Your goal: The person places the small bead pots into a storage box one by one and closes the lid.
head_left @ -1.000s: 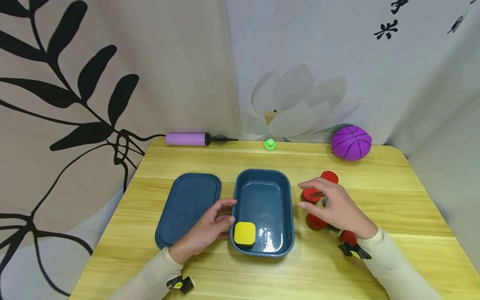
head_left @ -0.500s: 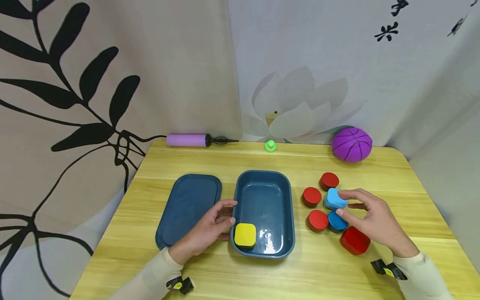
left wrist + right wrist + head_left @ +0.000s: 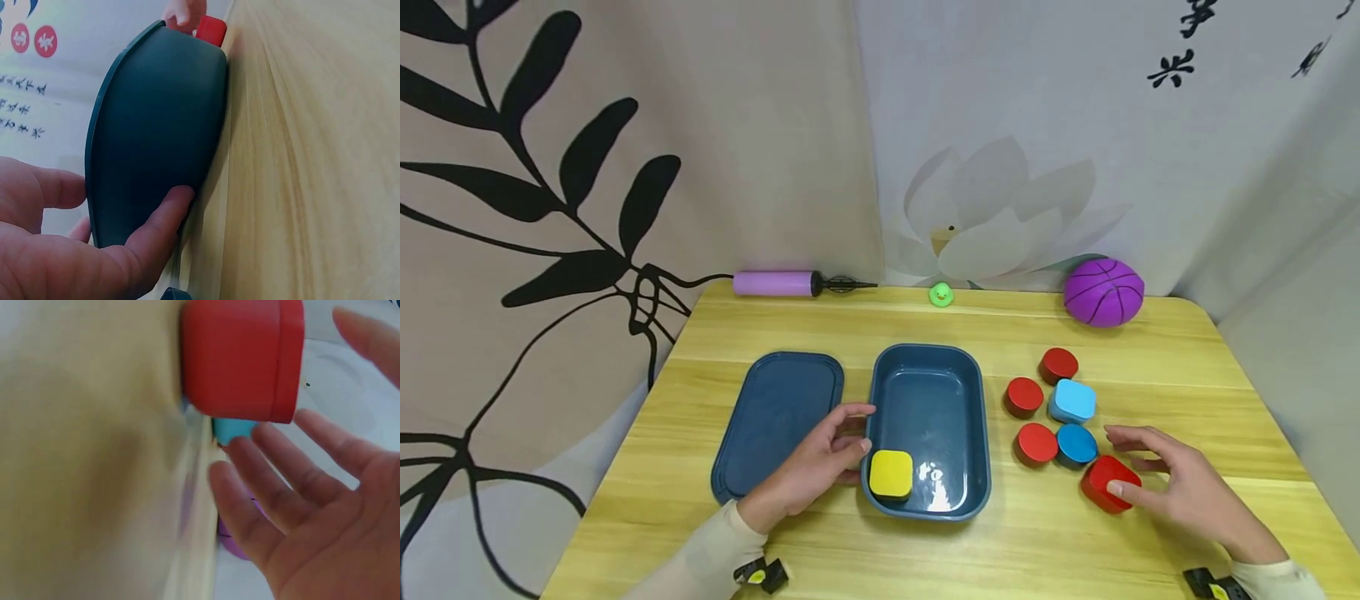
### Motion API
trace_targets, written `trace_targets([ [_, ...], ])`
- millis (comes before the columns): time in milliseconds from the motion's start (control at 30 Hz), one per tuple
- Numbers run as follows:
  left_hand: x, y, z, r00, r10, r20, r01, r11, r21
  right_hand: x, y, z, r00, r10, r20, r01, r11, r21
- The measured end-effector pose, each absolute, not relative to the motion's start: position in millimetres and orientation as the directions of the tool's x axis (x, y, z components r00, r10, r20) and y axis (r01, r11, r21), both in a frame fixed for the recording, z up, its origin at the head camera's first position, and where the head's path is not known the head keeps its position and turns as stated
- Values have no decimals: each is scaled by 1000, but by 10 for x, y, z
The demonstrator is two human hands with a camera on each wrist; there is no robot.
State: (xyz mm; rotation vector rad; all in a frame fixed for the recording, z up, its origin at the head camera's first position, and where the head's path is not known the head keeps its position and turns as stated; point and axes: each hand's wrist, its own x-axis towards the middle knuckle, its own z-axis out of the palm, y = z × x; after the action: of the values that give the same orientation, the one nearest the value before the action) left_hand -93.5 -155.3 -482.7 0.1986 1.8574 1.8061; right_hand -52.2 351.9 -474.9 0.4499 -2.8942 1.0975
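My left hand (image 3: pixel 816 458) rests against the left side of a dark blue rectangular box (image 3: pixel 983 433), its fingertips at the rim. In the left wrist view the thumb (image 3: pixel 156 231) lies along the box's outer wall. Inside the box, at the near left corner, sits a yellow rounded-square block (image 3: pixel 891 473). My right hand (image 3: pixel 1187 483) is spread beside a red rounded-square block (image 3: pixel 1108 483) on the table, the thumb overlapping its right edge in the head view. The right wrist view shows loosely extended fingers (image 3: pixel 244 512) near the red block (image 3: pixel 237 359), none curled round it.
Left of the box lies its flat blue lid (image 3: pixel 778 417). A light blue rounded-square block (image 3: pixel 1072 400), a blue round block (image 3: pixel 1077 445) and several red round blocks (image 3: pixel 1024 397) stand to the right. A purple pump (image 3: pixel 775 283), green duck (image 3: pixel 941 294) and purple ball (image 3: pixel 1104 292) line the back edge.
My right hand has moved right and toward me, from over the red round blocks, past the light blue block, to the red rounded-square block. The left hand stays at the box.
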Motion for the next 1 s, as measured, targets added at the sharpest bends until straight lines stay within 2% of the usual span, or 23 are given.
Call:
trace_targets([
  [167, -918, -1556, -4832, -846, 459, -272, -261, 89, 961, -450, 3543, -4788, -959, -283, 31, -235, 725, -648],
  [333, -920, -1556, -4826, -847, 459, -269, -253, 97, 963, -405, 3555, -4817, -960, -278, 25, -233, 752, -617],
  [667, -926, -1555, -4819, -844, 456, -282, -263, 106, 959, -387, 3548, -4831, -957, -286, 48, -253, 743, -619],
  [1000, -923, -1550, -4816, -844, 458, -278, -261, 102, 960, -436, 3516, -4603, -942, -306, 135, -325, 748, -579],
])
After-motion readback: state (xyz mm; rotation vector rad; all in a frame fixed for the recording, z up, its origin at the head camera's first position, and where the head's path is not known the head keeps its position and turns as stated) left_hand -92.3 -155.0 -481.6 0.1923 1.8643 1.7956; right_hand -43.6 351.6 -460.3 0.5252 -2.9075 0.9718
